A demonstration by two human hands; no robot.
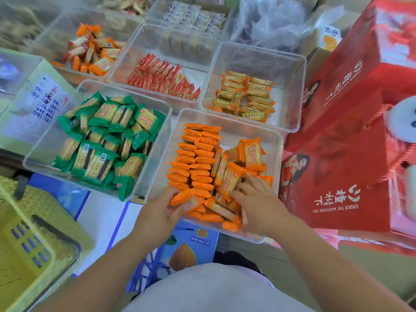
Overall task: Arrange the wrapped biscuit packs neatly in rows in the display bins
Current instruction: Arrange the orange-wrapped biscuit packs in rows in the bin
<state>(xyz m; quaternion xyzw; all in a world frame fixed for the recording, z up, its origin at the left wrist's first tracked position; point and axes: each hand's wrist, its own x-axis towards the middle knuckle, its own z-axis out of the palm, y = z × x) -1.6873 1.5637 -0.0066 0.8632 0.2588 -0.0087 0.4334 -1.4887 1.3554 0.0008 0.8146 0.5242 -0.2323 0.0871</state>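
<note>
- Your left hand (162,212) is at the near-left corner of the clear bin (278,154), thumb on top and fingers curled beneath one orange pack (188,197), which it grips.
- That gripped pack lies tilted at the near end of the two rows of orange packs (194,163), touching the last packs in line.
- The rows run from the far wall towards you along the bin's left side, the packs standing on edge, close together.
- Your right hand (258,199) reaches into the bin's right half, fingers spread over the loose orange packs (253,154) heaped there at mixed angles.
- Its fingertips touch a tilted pack between thumb and forefinger; you cannot tell whether they pinch it or only rest on it.
- More loose packs lie flat under and beside your right palm, up against the near wall.
- To the left stands a bin of green packs (96,136), jumbled.
- Behind are a bin of red packs (162,77) in rows and a bin of small gold packs (247,95).
- Red gift bags (337,136) stand just right of the bins; a yellow basket (33,233) sits at your near left.
</note>
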